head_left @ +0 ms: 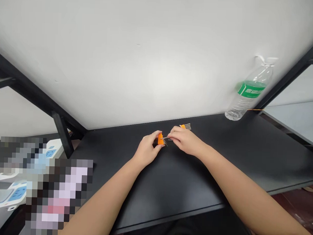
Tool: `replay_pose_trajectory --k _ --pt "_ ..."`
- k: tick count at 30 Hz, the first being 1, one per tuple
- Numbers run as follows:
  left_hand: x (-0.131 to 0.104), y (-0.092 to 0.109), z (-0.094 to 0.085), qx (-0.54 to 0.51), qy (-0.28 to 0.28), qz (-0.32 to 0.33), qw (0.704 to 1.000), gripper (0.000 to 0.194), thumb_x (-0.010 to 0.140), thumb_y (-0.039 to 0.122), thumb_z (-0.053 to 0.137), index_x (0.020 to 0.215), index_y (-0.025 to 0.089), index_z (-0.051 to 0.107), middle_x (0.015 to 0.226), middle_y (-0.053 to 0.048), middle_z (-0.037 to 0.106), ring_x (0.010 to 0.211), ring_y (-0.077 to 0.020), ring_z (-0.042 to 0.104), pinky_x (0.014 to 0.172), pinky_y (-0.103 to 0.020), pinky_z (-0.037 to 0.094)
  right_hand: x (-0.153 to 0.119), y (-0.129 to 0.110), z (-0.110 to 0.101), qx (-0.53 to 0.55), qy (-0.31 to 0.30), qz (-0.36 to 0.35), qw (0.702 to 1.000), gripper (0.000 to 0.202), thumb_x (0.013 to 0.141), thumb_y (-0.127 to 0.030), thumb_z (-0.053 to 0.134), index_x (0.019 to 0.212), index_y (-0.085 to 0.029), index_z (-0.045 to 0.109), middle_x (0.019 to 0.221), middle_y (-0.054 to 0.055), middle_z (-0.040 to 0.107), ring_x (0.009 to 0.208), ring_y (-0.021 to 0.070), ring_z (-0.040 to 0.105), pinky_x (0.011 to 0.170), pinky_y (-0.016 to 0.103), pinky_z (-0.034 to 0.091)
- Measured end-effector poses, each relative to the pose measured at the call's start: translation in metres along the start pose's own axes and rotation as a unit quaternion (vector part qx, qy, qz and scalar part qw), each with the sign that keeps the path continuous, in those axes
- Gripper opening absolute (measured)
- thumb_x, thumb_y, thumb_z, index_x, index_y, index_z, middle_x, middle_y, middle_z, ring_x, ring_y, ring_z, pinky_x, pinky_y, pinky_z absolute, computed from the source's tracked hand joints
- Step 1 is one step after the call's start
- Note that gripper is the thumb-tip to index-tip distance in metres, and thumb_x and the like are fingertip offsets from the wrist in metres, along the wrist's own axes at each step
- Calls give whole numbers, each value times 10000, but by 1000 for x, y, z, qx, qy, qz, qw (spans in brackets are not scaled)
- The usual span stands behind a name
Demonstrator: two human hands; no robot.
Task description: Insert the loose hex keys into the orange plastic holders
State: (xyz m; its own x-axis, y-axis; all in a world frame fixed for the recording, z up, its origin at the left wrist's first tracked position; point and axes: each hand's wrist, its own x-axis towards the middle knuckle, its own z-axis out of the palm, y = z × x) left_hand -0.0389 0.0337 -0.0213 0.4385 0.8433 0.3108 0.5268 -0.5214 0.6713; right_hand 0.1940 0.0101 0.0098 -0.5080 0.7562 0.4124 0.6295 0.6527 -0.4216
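My left hand [146,149] is closed on a small orange holder [160,138], gripping it between thumb and fingers just above the black tabletop. Thin metal pieces stick out of the holder's right side. My right hand [183,140] pinches a slim metal rod [165,138], whose far end meets the holder; whether it sits inside a hole is too small to tell. Just behind my right hand, a second orange holder [182,126] with several thin metal rods [188,126] lies on the table, partly covered by the fingers.
A clear plastic bottle [250,90] with a green label stands at the back right against the white wall [158,62]. Black metal frame bars [44,96] rise at both sides of the black table [148,199]. White power strips [16,195] and blurred-out items lie at the left.
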Motion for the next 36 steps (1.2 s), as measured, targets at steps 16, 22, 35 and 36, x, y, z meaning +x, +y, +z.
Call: replay_pose_trajectory --k 16,22,35,36 --pt "-2 7 -2 82 -13 33 996 431 871 300 734 1283 276 612 1123 -45 740 1041 -252 685 993 -443 547 0 -14 -2 5 -30 15 999 264 1021 -123 461 1068 -184 713 1083 72 616 876 155 594 785 281 487" --pt "-4 17 -6 83 -10 74 994 324 888 299 730 1200 282 644 1145 -43 716 1108 -250 640 1055 -435 481 6 -18 14 154 19 60 986 132 986 -163 520 968 -194 647 1028 45 602 866 149 594 812 284 496" --pt "-5 10 -5 69 29 33 997 436 860 303 755 1270 287 608 1117 -36 735 1017 -235 696 1004 -407 531 1 -3 10 -32 -64 125 990 193 1039 -274 489 1004 -185 657 1042 65 645 887 175 614 788 289 456" --pt "-4 8 -5 66 31 28 997 445 852 300 762 1271 286 611 1106 -34 737 1018 -236 701 998 -404 537 0 1 9 -79 -94 131 984 170 1020 -270 524 1011 -181 669 1064 76 640 879 180 616 763 286 452"
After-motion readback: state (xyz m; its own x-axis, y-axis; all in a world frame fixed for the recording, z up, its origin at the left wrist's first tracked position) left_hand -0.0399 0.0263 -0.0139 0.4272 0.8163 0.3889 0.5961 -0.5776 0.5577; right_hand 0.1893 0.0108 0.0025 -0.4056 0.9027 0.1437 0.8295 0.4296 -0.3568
